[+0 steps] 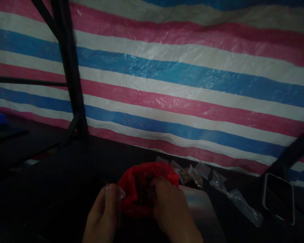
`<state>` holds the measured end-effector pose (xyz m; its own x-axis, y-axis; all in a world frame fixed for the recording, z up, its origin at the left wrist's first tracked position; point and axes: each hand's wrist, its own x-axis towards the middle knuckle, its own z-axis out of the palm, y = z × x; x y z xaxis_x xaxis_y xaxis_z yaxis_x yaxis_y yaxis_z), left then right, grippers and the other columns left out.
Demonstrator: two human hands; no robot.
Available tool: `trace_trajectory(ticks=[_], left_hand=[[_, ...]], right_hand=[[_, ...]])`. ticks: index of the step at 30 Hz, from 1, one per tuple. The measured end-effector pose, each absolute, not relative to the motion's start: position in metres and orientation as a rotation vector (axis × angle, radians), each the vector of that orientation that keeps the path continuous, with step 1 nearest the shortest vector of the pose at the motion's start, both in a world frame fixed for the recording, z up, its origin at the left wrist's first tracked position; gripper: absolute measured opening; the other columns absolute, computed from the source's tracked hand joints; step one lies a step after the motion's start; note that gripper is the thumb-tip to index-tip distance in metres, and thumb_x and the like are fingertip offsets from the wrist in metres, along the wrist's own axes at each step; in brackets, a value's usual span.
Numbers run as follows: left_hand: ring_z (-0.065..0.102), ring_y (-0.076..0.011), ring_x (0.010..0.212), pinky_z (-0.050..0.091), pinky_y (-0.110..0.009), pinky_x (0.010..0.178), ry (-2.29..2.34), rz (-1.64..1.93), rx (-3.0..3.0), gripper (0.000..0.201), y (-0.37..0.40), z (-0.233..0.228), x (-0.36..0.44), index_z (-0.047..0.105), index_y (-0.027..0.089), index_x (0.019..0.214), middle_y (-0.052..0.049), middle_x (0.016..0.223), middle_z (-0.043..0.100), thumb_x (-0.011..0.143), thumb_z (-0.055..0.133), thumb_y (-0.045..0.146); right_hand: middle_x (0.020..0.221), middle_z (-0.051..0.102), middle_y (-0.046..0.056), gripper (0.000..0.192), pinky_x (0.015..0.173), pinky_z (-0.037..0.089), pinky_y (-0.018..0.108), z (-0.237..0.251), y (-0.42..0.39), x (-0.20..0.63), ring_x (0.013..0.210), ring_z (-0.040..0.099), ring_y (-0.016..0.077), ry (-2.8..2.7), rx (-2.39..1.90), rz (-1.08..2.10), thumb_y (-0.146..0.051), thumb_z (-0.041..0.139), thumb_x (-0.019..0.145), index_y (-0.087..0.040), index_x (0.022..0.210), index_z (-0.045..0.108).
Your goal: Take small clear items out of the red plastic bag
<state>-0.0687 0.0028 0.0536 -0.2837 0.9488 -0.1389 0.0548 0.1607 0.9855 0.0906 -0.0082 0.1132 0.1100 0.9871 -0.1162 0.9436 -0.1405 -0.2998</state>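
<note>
At about 7 o'clock in the view, the left hand (102, 212) holds one small clear pouch (114, 192), its fingers closed narrowly on the thin plastic. Just beside it, near 6 o'clock, one red plastic bag (142, 184) stands open on the dark worktop (66, 189). The right hand (171, 209) reaches into the bag's mouth with its fingers curled inside, and I cannot tell what they pinch, because it is too dark there. I judge that the step in hand is taking dark pieces out of the red bag for the pouch; the next move calls for keeping the pouch mouth open and close to the bag. Toward 5 o'clock lie about three small filled packets (190, 173), then two or three empty clear pouches (233, 195), and at 4 o'clock one phone (278, 197).
</note>
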Motion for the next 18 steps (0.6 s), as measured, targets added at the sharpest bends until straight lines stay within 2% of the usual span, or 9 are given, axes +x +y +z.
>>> trace_trajectory(ticks=[5,8,10,13,16,18], left_hand=[[0.05,-0.0161,0.055,0.043,-0.026,0.046,1.443,1.36,0.762,0.069,0.009,0.067,-0.068,0.057,0.026,0.073,0.004,0.06,0.056,0.057,0.066,0.092],[0.045,-0.0124,0.053,0.04,-0.024,0.044,1.287,1.397,0.615,0.066,0.013,0.066,-0.067,0.058,0.025,0.071,0.007,0.059,0.052,0.054,0.076,0.085],[0.049,-0.012,0.054,0.044,-0.023,0.046,1.201,1.426,0.539,0.063,0.016,0.063,-0.066,0.061,0.024,0.074,0.007,0.062,0.057,0.053,0.083,0.079],[0.053,-0.0121,0.052,0.046,-0.023,0.045,1.106,1.412,0.458,0.05,0.019,0.063,-0.067,0.063,0.023,0.073,0.007,0.061,0.061,0.06,0.085,0.066],[0.051,-0.0113,0.047,0.047,-0.023,0.043,1.062,1.367,0.355,0.03,0.021,0.068,-0.066,0.06,0.023,0.068,0.007,0.057,0.059,0.078,0.073,0.049],[0.053,-0.0122,0.046,0.049,-0.024,0.044,1.106,1.396,0.367,0.026,0.021,0.07,-0.066,0.059,0.024,0.067,0.006,0.056,0.059,0.083,0.067,0.042]], right_hand=[[0.137,0.072,0.013,0.049,0.095,0.054,0.039,0.112,0.004,0.082,0.122,0.071,0.031,-1.957,-2.226,0.424,0.003,0.05,0.087,-0.019,0.123,0.074],[0.137,0.071,0.011,0.051,0.094,0.054,0.038,0.105,0.008,0.079,0.122,0.071,0.0302,-1.951,-2.15,0.4,0.004,0.052,0.084,-0.019,0.123,0.074],[0.133,0.074,0.011,0.052,0.094,0.054,0.038,0.102,0.01,0.078,0.122,0.071,0.03,-1.921,-2.137,0.404,0.004,0.052,0.083,-0.02,0.123,0.074],[0.128,0.077,0.01,0.053,0.097,0.053,0.037,0.1,0.012,0.079,0.122,0.071,0.0285,-1.872,-2.136,0.395,0.004,0.052,0.083,-0.021,0.124,0.074],[0.125,0.078,0.008,0.049,0.098,0.052,0.036,0.099,0.013,0.079,0.121,0.071,0.028,-1.878,-2.093,0.443,0.003,0.057,0.081,-0.022,0.12,0.075],[0.125,0.078,0.008,0.048,0.099,0.052,0.037,0.099,0.014,0.078,0.121,0.071,0.0282,-1.87,-2.069,0.466,0.002,0.059,0.08,-0.022,0.118,0.075]])
